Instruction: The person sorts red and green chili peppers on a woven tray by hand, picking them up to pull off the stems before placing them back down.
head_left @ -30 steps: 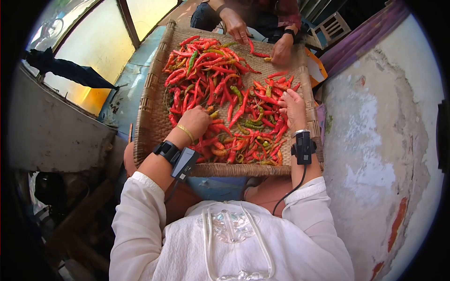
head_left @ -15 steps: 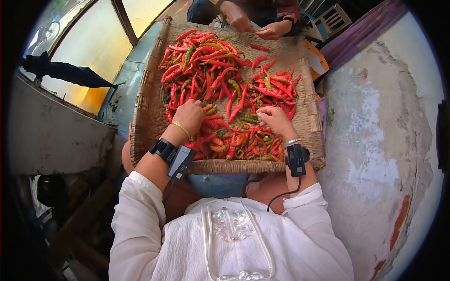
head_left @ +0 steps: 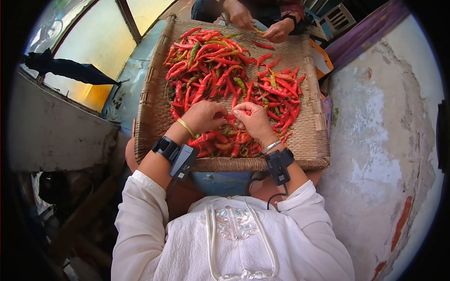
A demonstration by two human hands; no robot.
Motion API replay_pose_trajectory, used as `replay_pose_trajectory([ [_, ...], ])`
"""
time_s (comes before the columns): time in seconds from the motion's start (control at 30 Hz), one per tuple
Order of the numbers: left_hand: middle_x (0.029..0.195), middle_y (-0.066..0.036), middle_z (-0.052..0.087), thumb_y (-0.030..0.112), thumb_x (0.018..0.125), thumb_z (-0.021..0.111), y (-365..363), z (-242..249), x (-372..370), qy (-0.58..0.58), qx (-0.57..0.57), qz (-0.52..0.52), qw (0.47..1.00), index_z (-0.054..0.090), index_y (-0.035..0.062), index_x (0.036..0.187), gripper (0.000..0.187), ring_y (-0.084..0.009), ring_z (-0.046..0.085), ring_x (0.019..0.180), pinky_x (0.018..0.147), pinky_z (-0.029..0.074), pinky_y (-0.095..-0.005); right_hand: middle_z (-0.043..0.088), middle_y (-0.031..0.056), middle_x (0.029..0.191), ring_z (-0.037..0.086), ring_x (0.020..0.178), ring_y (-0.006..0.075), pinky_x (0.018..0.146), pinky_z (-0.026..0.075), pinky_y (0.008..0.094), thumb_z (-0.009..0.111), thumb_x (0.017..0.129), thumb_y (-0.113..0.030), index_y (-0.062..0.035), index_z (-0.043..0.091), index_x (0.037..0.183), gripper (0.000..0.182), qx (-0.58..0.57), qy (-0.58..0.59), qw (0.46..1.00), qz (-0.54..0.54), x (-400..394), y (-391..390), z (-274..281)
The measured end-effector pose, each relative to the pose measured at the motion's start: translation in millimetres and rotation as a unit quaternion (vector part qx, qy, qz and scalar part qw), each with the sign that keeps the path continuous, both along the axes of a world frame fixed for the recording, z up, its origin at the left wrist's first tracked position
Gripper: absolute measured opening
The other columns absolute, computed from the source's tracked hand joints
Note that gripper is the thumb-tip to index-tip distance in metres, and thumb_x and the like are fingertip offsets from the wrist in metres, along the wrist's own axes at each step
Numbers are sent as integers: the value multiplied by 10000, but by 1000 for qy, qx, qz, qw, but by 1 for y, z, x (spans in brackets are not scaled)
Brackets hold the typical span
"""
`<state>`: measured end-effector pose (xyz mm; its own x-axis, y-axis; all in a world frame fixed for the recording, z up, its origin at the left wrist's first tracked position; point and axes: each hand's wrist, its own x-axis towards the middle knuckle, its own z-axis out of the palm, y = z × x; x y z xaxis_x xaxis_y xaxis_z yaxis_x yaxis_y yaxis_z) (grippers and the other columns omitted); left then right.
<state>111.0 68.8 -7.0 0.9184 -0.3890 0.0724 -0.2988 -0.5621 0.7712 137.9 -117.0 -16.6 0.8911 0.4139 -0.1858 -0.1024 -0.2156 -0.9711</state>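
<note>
My left hand (head_left: pixel 205 117) and my right hand (head_left: pixel 256 122) meet over the near part of a woven tray (head_left: pixel 234 165). Their fingertips are pinched close together around a red chili pepper (head_left: pixel 229 118), mostly hidden by the fingers. Below and around them lie more red chilies (head_left: pixel 213 138), some mixed with greenish ones. A large heap of red chilies (head_left: pixel 206 61) fills the far left of the tray. To the right of my right hand is a smaller pile of chilies (head_left: pixel 283 91).
Across the tray, another person's hands (head_left: pixel 277 31) hold a yellowish-green chili (head_left: pixel 258 31). A dark folded umbrella (head_left: pixel 70 69) hangs by the window at left. A rough plastered wall (head_left: pixel 375 140) stands at right, with a wooden chair (head_left: pixel 338 19) behind.
My right hand has moved left to meet my left hand, which has shifted slightly right. The other person's hands are slightly lower, with the chili between them. The view has shifted a little.
</note>
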Motion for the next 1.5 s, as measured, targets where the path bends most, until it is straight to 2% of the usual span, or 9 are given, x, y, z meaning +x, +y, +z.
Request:
replay_pose_trajectory([
  [0.17, 736, -109, 600, 163, 707, 569, 8, -14, 2, -37, 224, 56, 972, 614, 93, 804, 127, -280, 580, 734, 631, 465, -381, 563, 12, 655, 526, 518, 57, 459, 433, 181, 573, 814, -133, -31, 557, 932, 157, -25, 94, 993, -62, 40, -41, 27],
  [0.23, 757, -102, 594, 170, 711, 571, 8, -22, 2, -58, 215, 54, 973, 613, 89, 797, 126, -276, 577, 739, 637, 463, -379, 580, 35, 733, 553, 580, 73, 473, 443, 188, 565, 826, -167, -23, 513, 1004, 235, 205, 79, 960, -173, 60, -53, 27],
  [0.37, 838, -75, 583, 182, 703, 587, 7, -25, 3, -89, 257, 60, 960, 615, 94, 811, 142, -260, 573, 769, 654, 460, -369, 586, 53, 792, 570, 629, 88, 471, 450, 197, 554, 836, -185, -14, 475, 1061, 294, 264, 82, 923, -267, 76, -62, 17],
  [0.57, 817, -57, 564, 209, 682, 612, 8, -21, 6, -78, 275, 179, 941, 629, 109, 823, 173, -231, 561, 817, 682, 455, -352, 588, 35, 742, 557, 571, 66, 456, 435, 178, 543, 838, -188, -14, 502, 1043, 272, 145, 188, 970, -56, 23, -11, -17],
  [0.77, 795, -57, 564, 249, 671, 621, 10, -33, 6, -85, 358, 121, 922, 641, 112, 764, 167, -234, 556, 796, 673, 457, -353, 571, 12, 701, 535, 571, 62, 486, 418, 201, 589, 791, -189, -16, 564, 977, 255, 6, 114, 992, 61, 7, 7, -29],
  [1.0, 766, -79, 567, 247, 682, 612, 11, -39, 6, -85, 352, 91, 928, 629, 110, 772, 165, -251, 573, 772, 645, 466, -374, 619, 117, 869, 579, 806, 312, 735, 455, 379, 634, 684, -339, -57, 560, 1011, 438, -164, -285, 920, 211, -10, 31, -29],
  [1.13, 776, -86, 576, 226, 700, 591, 11, -33, 3, -67, 340, 89, 934, 626, 121, 783, 139, -258, 582, 758, 634, 469, -379, 623, 103, 813, 597, 755, 258, 706, 466, 349, 634, 701, -276, -52, 587, 951, 339, -190, -236, 927, 221, -4, 30, -43],
  [1.3, 760, -78, 584, 206, 707, 573, 15, -36, 5, -59, 317, 108, 941, 629, 134, 778, 116, -262, 586, 736, 627, 471, -384, 590, 30, 687, 552, 631, 90, 534, 459, 219, 580, 784, -125, -21, 600, 902, 158, -18, 128, 984, 122, 9, 20, -40],
  [1.5, 707, -92, 591, 189, 712, 549, 12, -33, 7, -43, 312, 86, 945, 633, 121, 757, 117, -266, 582, 720, 624, 469, -390, 582, 26, 672, 548, 595, 85, 538, 464, 235, 606, 755, -134, -8, 591, 974, 253, -72, -26, 982, 175, 1, 28, -44],
])
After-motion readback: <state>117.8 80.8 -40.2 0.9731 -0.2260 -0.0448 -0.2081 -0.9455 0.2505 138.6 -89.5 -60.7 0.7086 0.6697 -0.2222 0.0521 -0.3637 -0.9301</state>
